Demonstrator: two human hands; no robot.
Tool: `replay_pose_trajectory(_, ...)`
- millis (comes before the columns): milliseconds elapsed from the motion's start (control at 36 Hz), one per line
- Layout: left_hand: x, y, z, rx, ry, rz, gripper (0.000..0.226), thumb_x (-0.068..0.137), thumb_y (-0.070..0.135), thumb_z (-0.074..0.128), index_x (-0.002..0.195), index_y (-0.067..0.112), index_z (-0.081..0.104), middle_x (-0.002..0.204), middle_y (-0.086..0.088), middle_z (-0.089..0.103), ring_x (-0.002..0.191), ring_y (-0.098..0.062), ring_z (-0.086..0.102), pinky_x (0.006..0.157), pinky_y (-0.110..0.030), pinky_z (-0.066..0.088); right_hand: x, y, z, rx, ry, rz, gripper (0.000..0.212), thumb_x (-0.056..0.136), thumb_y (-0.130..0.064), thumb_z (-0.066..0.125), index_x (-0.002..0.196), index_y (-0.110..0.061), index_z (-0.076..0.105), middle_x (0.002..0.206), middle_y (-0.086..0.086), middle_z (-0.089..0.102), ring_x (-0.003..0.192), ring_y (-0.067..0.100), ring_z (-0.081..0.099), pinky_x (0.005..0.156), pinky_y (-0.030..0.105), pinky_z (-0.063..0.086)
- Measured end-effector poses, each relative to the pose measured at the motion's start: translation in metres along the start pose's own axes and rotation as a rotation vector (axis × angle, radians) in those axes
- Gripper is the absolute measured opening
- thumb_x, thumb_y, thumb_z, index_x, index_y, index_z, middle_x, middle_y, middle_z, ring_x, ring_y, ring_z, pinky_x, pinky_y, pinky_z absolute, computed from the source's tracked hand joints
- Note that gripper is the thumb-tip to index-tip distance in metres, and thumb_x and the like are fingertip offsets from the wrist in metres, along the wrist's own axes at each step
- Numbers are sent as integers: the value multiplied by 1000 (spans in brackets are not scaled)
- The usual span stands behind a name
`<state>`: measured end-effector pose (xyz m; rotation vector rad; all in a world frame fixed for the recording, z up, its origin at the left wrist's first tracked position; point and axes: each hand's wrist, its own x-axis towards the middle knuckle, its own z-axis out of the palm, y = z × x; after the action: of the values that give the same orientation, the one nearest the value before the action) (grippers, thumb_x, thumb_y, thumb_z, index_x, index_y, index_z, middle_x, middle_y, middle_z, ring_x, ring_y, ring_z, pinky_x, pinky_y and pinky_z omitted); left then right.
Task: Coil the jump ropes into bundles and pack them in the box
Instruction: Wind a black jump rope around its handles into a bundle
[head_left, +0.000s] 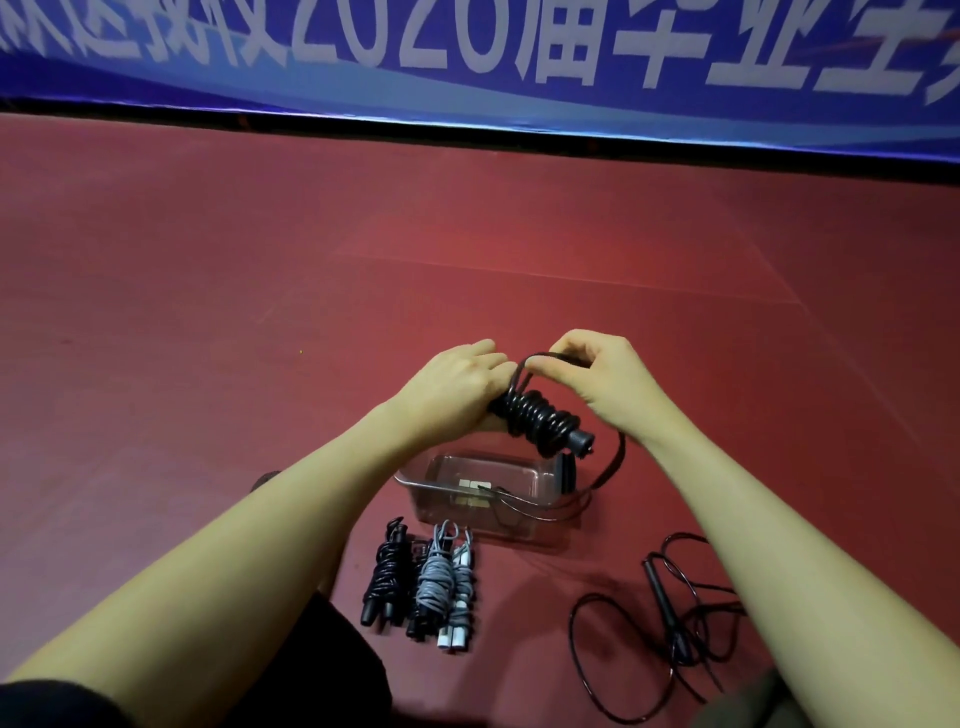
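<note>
A: Why is the black rope (540, 418) held up above the box (493, 493)?

B: So the cord can go round the handles. The left hand (457, 387) grips one end of the bundle, fingers curled round it; the right hand (597, 379) pinches a loop of cord at the top. A loose tail hangs down to the box's right rim.

A: And the rest?

B: Three finished bundles (421, 582) lie side by side just in front of the box, likely waiting to be packed. An uncoiled rope (670, 618) sprawls to the box's front right.

A: The setting?

B: Dark red sports floor (208, 286); a blue banner (467, 62) with white lettering beyond the box.
</note>
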<state>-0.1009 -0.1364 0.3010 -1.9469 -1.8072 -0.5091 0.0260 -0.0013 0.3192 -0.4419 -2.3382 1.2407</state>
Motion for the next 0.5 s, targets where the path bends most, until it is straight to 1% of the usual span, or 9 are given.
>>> replay_pose_trajectory(56, -1, 6, 1, -29, 66, -79, 37, 76, 40, 54, 65, 4, 49, 55, -6, 49, 49, -23, 47, 42, -23, 31, 0, 0, 0, 13, 3, -11, 30, 82, -33, 71, 72, -6, 61, 65, 4, 53, 58, 7, 42, 57, 21, 34)
replay_pose_trajectory(111, 0, 10, 1, -34, 119, -182, 39, 74, 42, 52, 64, 4, 47, 53, -7, 50, 44, -26, 49, 39, -22, 31, 1, 1, 0, -16, 0, -5, 23, 86, -23, 67, 68, -11, 59, 62, 0, 53, 58, 8, 44, 58, 22, 37)
replay_pose_trajectory(167, 2, 15, -1, -43, 148, -342, 42, 75, 44, 58, 70, 3, 50, 55, -11, 56, 45, -34, 55, 43, -26, 32, 0, 4, 1, -81, -3, -8, 27, 87, 0, 57, 67, -18, 55, 62, -4, 52, 61, 10, 47, 61, 26, 40)
replay_pose_trajectory(194, 4, 18, -3, -55, 148, -430, 42, 78, 42, 63, 77, 2, 52, 60, -14, 60, 52, -38, 58, 48, -29, 33, -1, 4, 1, -103, -12, -7, 30, 88, 5, 52, 71, -19, 55, 62, -6, 50, 60, 10, 45, 60, 27, 38)
replay_pose_trajectory(250, 9, 21, -7, -128, 128, -589, 39, 84, 34, 67, 97, 1, 51, 73, -18, 65, 68, -42, 60, 55, -32, 33, -4, 3, 4, -131, -47, -23, 26, 97, -9, 48, 76, -17, 61, 60, -5, 46, 53, 11, 40, 52, 26, 32)
replay_pose_trajectory(306, 14, 21, -8, -178, 126, -730, 39, 87, 32, 62, 110, 6, 45, 80, -16, 66, 77, -41, 61, 58, -34, 37, -4, 1, 9, -149, -92, -15, 34, 100, -23, 44, 72, -17, 62, 58, 1, 45, 47, 13, 37, 48, 25, 28)
replay_pose_trajectory(389, 15, 19, -3, -161, 84, -853, 36, 89, 35, 56, 111, 10, 41, 84, -14, 66, 80, -40, 61, 63, -37, 43, -6, -3, 16, -156, -144, 24, 38, 99, -26, 44, 66, -20, 62, 58, 4, 46, 42, 8, 39, 47, 22, 34)
replay_pose_trajectory(444, 15, 19, 0, -129, 36, -894, 36, 90, 36, 55, 111, 10, 41, 86, -13, 65, 80, -38, 61, 64, -36, 43, -8, -5, 16, -133, -160, 48, 37, 98, -26, 46, 65, -19, 63, 54, 4, 45, 45, 16, 45, 45, 27, 42)
replay_pose_trajectory(500, 16, 20, 1, -103, 4, -922, 37, 90, 36, 54, 111, 9, 41, 88, -13, 64, 81, -38, 61, 63, -35, 41, -9, -8, 14, -123, -175, 65, 35, 96, -25, 49, 65, -16, 62, 47, 0, 42, 42, 19, 44, 42, 26, 44)
